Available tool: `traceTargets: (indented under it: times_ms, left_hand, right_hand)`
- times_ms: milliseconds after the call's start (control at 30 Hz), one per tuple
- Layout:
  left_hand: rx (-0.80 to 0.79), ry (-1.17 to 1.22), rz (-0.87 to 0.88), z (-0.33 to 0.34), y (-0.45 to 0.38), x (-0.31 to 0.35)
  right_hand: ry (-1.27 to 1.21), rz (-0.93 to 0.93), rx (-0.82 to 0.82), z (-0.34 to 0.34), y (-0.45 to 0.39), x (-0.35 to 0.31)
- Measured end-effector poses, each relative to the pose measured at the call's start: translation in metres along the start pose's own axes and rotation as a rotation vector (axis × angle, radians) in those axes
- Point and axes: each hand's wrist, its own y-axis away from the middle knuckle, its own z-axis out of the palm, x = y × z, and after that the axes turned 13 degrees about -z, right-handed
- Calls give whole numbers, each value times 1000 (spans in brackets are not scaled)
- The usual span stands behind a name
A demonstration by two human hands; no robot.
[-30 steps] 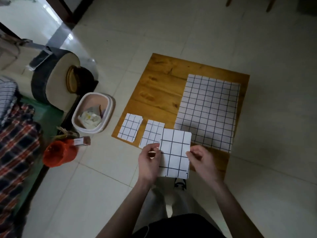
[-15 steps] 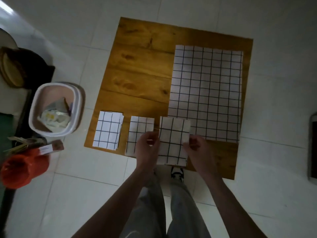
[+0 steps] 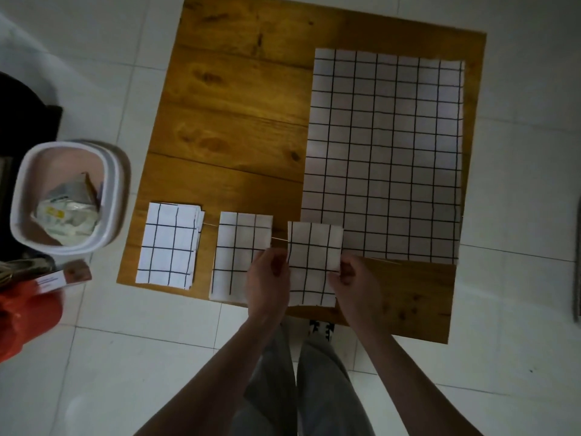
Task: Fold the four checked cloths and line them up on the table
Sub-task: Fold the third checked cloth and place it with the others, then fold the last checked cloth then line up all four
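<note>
On the wooden table two folded checked cloths lie along the near edge: one at the left and one beside it. A third folded cloth sits to their right, overlapping the near corner of a large unfolded checked cloth spread flat on the table's right half. My left hand grips the third cloth's left edge and my right hand grips its right edge. My left hand covers part of the middle cloth.
A white bin with rubbish stands on the tiled floor left of the table. Below it are a small box and an orange object. My legs and one shoe are at the table's near edge.
The view has swung down and closer over the table. The third folded cloth in both hands has come down from in front of the table's edge to the row beside the two folded ones.
</note>
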Motion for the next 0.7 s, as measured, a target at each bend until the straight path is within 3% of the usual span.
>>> traceTargets:
  times_ms: [167,700]
  left_hand:
    - [45,-138,21,5,-1,2]
    - [24,-257,12,2,1,10]
  right_hand:
    - [1,40,45,9,-1,2]
    - [101,83,92,17,7,-7]
